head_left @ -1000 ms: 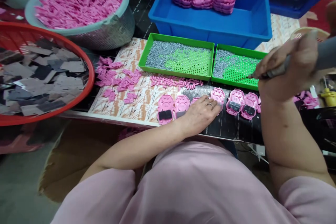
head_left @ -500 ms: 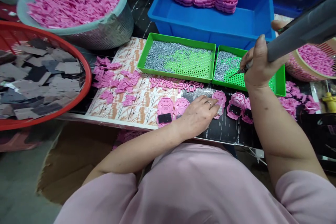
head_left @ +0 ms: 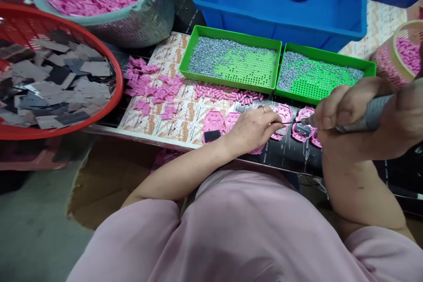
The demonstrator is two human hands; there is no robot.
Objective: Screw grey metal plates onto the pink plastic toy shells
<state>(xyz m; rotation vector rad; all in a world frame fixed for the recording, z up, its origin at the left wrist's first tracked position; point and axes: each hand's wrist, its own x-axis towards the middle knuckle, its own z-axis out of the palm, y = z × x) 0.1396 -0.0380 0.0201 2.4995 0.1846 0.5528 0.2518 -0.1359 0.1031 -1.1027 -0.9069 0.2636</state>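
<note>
My right hand (head_left: 360, 114) is wrapped round a grey power screwdriver (head_left: 375, 112). Its thin bit points left, with the tip by the fingers of my left hand (head_left: 251, 130). Those fingers, one with a ring, are drawn together at the left edge of a pink plastic casing (head_left: 283, 112) lying on the bench; the fingertips' exact contact is hard to see. Another pink casing (head_left: 302, 125) lies just right of it, and one more is partly behind my right hand. On the left, a pink casing with a black plate (head_left: 213, 125) lies beside a similar casing (head_left: 232, 120).
Two green trays (head_left: 229, 81) (head_left: 325, 97) hold small metal screws. Behind them stands a blue bin (head_left: 280, 31) with stacked pink casings. A red basket (head_left: 117, 92) of flat plates and a mesh basket (head_left: 142, 26) of pink parts stand left. Loose pink pieces (head_left: 155, 86) lie on the bench.
My right hand has brought the screwdriver from over the right green tray down to the pink casing beside my left hand. The left fingers have drawn together, and the view has shifted.
</note>
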